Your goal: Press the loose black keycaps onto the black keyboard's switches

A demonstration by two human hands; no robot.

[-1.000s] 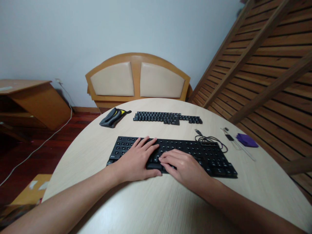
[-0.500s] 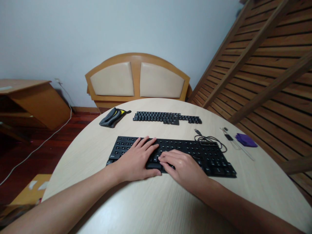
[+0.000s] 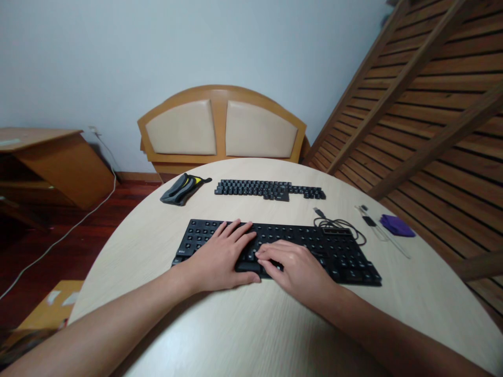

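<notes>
A black keyboard [image 3: 356,262] lies on the round table before me, many of its key positions bare with small switch posts showing. My left hand [image 3: 220,254] rests flat across its left half, fingers spread and thumb along the front edge. Beside it, my right hand [image 3: 288,264] is closed in a pinch over the lower letter row, right of a key marked M [image 3: 250,257]. Whatever its fingertips hold is hidden. Loose black keycaps [image 3: 251,189] stand in neat rows farther back, laid out like a keyboard.
A grey and yellow pouch [image 3: 178,191] lies at the back left. The coiled USB cable [image 3: 334,222] sits behind the keyboard. At the right are a wire tool with a black handle [image 3: 368,221] and a purple cloth [image 3: 396,225]. A wooden headboard [image 3: 220,125] stands beyond the table.
Hardly anything differs. My right hand's fingers have shifted very slightly at the same spot, while my left hand stays in place.
</notes>
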